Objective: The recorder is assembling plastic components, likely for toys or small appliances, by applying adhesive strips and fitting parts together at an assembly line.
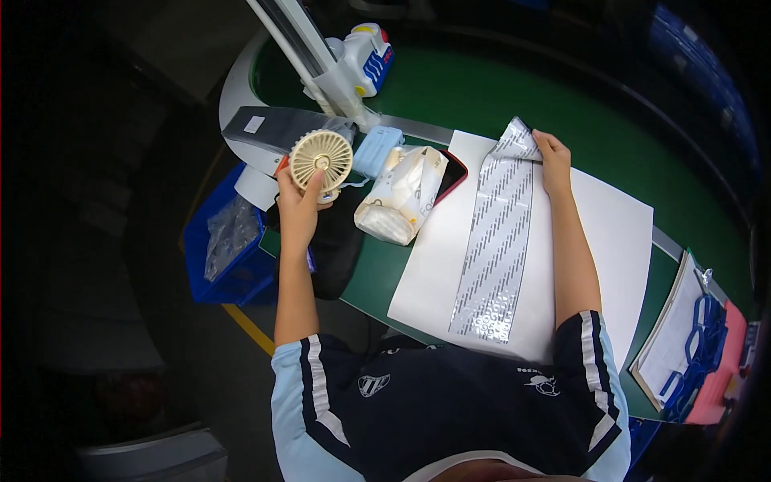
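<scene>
One fan [321, 149] is in the left hand [297, 204]. It is round and cream, with its front facing up, and the fingers wrap around its low part. The right hand [554, 165] pinches the far end of a long strip [499, 233]. The two hands are well apart, each closed on its own thing.

The strip is silver with rows of small dark dashes. It lies along a big white paper [606, 233] on the green bench [450, 80]. Its far end bends up and folds over at the right hand. Its near end lies on the paper, close to the person's shirt [458, 410], and shines in bright spots.

Between the fan and the strip sits a puffy white pack [405, 197]. A phone [455, 170] with a red edge peeks out beside it. A blue mask [377, 151] is just behind the pack, on the fan's side.

A white bottle [371, 60] with a blue label stands near a post [301, 44] at the back. To the left is a blue bin [233, 291] with clear bags [233, 233] inside. A clipboard [662, 345] lies at the right.
</scene>
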A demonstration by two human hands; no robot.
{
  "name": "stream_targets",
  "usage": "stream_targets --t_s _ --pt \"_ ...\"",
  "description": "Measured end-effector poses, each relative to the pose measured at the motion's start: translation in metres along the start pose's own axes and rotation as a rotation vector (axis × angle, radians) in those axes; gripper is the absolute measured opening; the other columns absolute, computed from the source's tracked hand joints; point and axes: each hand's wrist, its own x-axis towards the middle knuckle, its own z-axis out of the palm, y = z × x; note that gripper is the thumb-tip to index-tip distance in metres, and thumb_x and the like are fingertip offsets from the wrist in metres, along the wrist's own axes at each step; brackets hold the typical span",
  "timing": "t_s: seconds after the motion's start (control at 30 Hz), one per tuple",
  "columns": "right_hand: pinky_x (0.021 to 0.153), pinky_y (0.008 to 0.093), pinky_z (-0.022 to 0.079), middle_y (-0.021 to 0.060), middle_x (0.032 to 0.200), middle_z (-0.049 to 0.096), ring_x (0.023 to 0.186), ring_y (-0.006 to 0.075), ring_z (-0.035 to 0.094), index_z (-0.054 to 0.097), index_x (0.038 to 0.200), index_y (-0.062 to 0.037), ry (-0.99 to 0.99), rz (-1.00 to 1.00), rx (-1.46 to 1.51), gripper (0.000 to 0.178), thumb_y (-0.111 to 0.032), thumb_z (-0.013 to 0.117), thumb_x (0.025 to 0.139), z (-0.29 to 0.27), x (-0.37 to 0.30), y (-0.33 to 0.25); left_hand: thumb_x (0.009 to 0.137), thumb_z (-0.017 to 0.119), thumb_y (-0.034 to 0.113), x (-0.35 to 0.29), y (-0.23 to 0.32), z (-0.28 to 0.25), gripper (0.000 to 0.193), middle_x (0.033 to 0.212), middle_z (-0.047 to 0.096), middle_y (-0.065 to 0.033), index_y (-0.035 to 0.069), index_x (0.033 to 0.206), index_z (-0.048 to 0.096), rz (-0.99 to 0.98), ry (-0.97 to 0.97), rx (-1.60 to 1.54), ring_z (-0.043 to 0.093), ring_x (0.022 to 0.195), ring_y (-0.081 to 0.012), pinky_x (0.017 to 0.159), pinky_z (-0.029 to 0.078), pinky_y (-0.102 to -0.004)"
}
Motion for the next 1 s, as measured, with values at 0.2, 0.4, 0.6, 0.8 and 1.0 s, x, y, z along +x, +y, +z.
stream_targets --t_s 0.2,0.4,0.6,0.8,1.0 --pt "0.066 0.0189 0.038 0.0025 0.081 0.063 0.072 0.0071 0.05 0.066 0.092 0.0 -0.005 -0.002 0.025 0.024 -0.02 0.062 0.081 0.001 -0.001 -0.001 0.084 0.054 0.035 0.008 0.014 0.013 0.043 0.085 0.062 -0.0199 -0.001 0.103 0.041 0.209 0.053 0.675 0.06 0.079 -0.0359 0.067 0.046 -0.0398" --pt "0.067 0.0185 0.039 0.0027 0.082 0.063 0.072 0.0073 0.051 0.066 0.092 -0.0001 -0.015 -0.023 0.057 0.023 -0.019 0.062 0.081 0.0 0.0 0.002 0.088 0.05 0.031 0.035 -0.035 0.015 0.04 0.096 0.058 -0.0182 -0.004 0.104 0.04 0.077 -0.013 0.24 0.056 0.088 -0.0212 0.078 0.043 -0.0309" --pt "0.067 0.0184 0.039 0.0021 0.08 0.063 0.072 0.0068 0.051 0.066 0.091 -0.0006 -0.013 -0.014 0.018 0.023 -0.02 0.062 0.08 0.0 -0.001 0.001 0.091 0.045 0.033 0.023 -0.065 0.022 0.038 0.102 0.054 -0.0099 0.0 0.109 0.041 -0.173 0.052 -0.262 0.055 0.087 -0.0147 0.075 0.046 -0.0272" --pt "0.067 0.0188 0.038 0.0019 0.08 0.062 0.072 0.007 0.05 0.066 0.092 -0.001 0.018 0.009 -0.045 0.024 -0.021 0.062 0.08 0.004 -0.005 -0.008 0.086 0.055 0.015 0.004 -0.083 0.015 0.044 0.1 0.054 -0.0151 0.003 0.117 0.027 -0.311 -0.034 -0.526 0.058 0.087 -0.0214 0.069 0.051 -0.0329" --pt "0.068 0.0192 0.038 0.0025 0.08 0.062 0.072 0.008 0.05 0.066 0.092 -0.0007 0.007 -0.014 0.0 0.025 -0.023 0.062 0.081 0.001 -0.003 -0.004 0.079 0.051 -0.003 -0.009 -0.087 0.011 0.062 0.12 0.047 -0.0241 0.007 0.13 0.018 -0.228 -0.279 -0.566 0.056 0.098 -0.0279 0.08 0.049 -0.0355"
